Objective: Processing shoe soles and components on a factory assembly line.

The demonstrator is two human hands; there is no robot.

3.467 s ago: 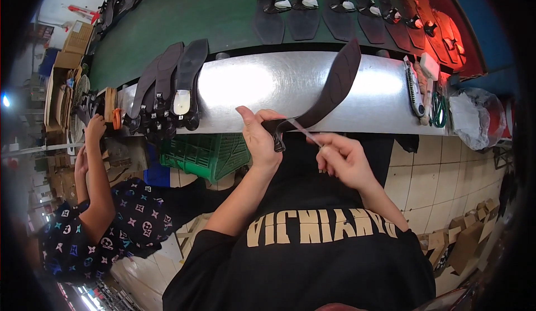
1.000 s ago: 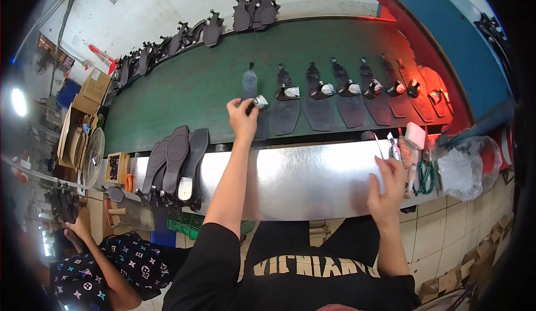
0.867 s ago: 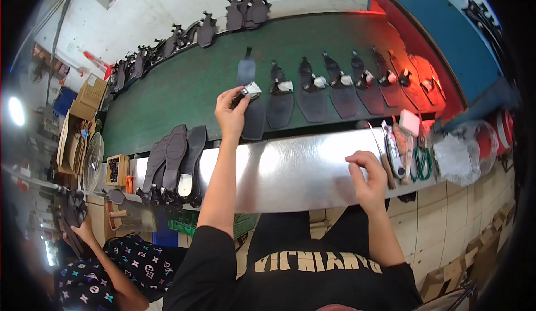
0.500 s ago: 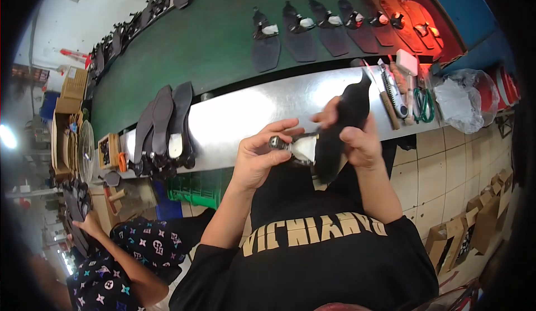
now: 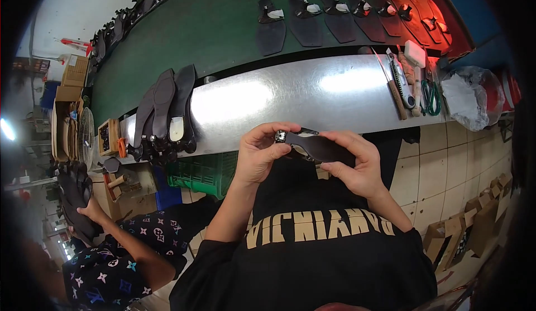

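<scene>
A dark sandal is held between my two hands just in front of the metal ledge, its sole seen at a slant. My left hand pinches its left end, where a shiny, patterned piece shows between thumb and fingers. My right hand grips the other end, thumb below and fingers along the upper edge. A pale patch shows on the sandal's underside; the rest of that side is hidden. Left of my hands, a pile of dark sandals lies on the metal ledge.
Beyond the ledge, a green belt carries a row of sandals, red-lit at right. A utility knife, green-handled scissors and a plastic bag lie right. A green crate stands below; a co-worker's hand holds dark soles.
My right hand has come down and closed round the sandal's right end. The sandal has turned from upright to nearly level. My left hand still holds its left end.
</scene>
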